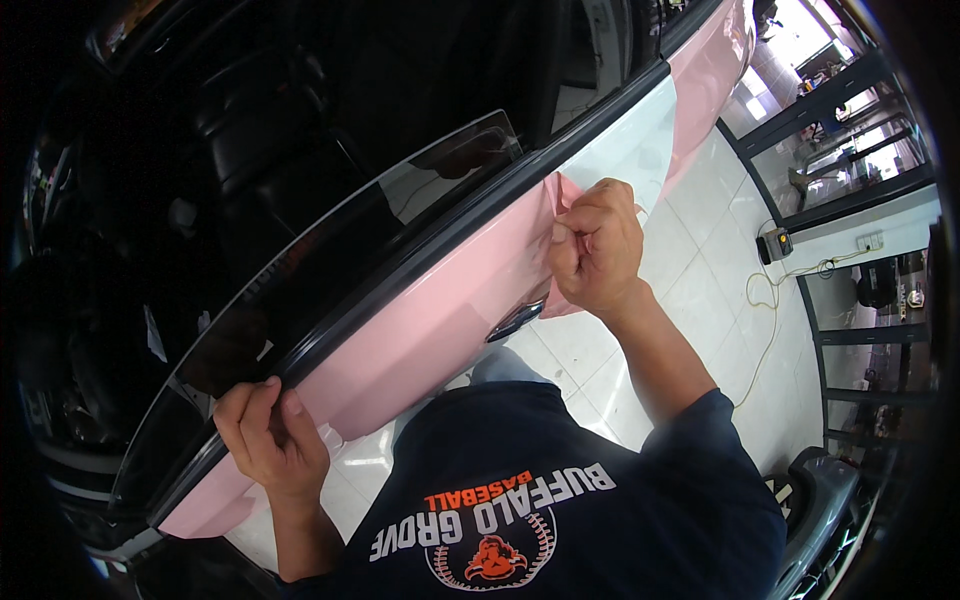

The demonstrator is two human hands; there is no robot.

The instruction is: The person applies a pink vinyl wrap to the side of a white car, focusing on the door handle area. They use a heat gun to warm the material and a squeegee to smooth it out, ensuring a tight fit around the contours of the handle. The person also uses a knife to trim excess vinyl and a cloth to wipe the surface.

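- The right hand (600, 245) is closed, thumb against curled fingers, pinching a bunched fold of pink film (400, 300).
- The film covers the car door (625, 135) below the black window trim (430, 238), between both hands; a pale panel area shows beyond the fold.
- The left hand (272, 440) is half-curled, fingertips at the trim's near end; I cannot tell whether it grips anything.
- The door handle (520, 318) sits just below the right hand.
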